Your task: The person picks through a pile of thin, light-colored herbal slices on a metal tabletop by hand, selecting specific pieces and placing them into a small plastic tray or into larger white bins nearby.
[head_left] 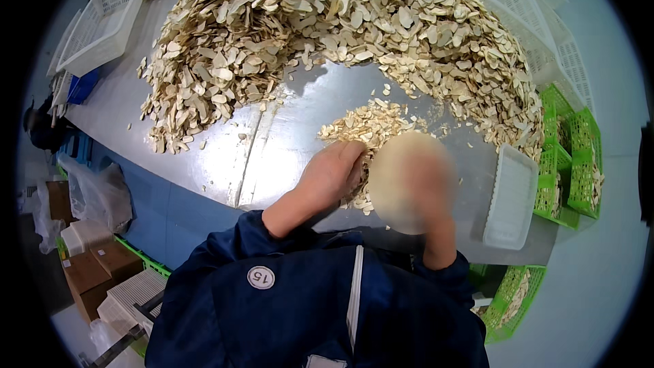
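Note:
On the metal table, a small heap of pale dried slices and broken bits (371, 123) lies in front of me. My left hand (330, 174) rests at the heap's near left side, fingers curled down and close together; what they hold, if anything, is hidden. Just right of it, my right hand (430, 184) is smeared within a pale, rounded blur, so its fingers and anything in them do not show. Beyond both hands, a large curved mound of dried slices (238, 48) spreads across the far side of the table.
A shallow white plastic tray (511, 197) sits at the table's right edge. Green baskets (584, 163) holding slices stand beyond it. A white crate (105, 27) is at the far left. Cardboard boxes (92, 279) and a clear plastic bag (102, 197) are at the lower left.

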The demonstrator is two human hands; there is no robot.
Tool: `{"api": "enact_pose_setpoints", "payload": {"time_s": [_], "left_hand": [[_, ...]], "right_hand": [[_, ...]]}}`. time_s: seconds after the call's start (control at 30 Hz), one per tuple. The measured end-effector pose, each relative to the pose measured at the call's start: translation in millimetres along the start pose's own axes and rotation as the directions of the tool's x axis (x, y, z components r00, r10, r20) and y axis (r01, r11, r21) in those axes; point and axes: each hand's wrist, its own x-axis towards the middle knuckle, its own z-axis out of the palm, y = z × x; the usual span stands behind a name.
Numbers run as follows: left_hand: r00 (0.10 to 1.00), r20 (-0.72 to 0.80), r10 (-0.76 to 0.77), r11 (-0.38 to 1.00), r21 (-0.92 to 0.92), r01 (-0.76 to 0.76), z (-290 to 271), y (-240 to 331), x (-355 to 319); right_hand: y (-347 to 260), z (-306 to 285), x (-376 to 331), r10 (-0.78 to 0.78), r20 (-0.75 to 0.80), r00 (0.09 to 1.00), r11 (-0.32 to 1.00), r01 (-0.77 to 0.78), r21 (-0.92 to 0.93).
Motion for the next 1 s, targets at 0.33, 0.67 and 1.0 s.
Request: {"api": "enact_pose_setpoints", "payload": {"time_s": [0.33, 0.67, 1.0], "left_hand": [[0.976, -0.049, 0.211, 0.972, 0.115, -0.205, -10.5, 3.8, 2.3], [0.957, 0.196, 0.214, 0.929, 0.261, -0.261, 13.9, 0.9, 5.3], [0.971, 0.097, 0.217, 0.943, 0.237, -0.234, 4.8, 7.2, 3.5]], "right_hand": [[-8.6, -4.5, -0.1, 0.074, 0.053, 0.996, 0.997, -0.076, 0.025], [-4.7, -18.1, -19.7, 0.236, 0.058, 0.97, 0.932, -0.243, 0.267], [-2.5, -79.4, -72.2, 0.308, 0.516, 0.799, 0.931, -0.365, 0.01]]}}
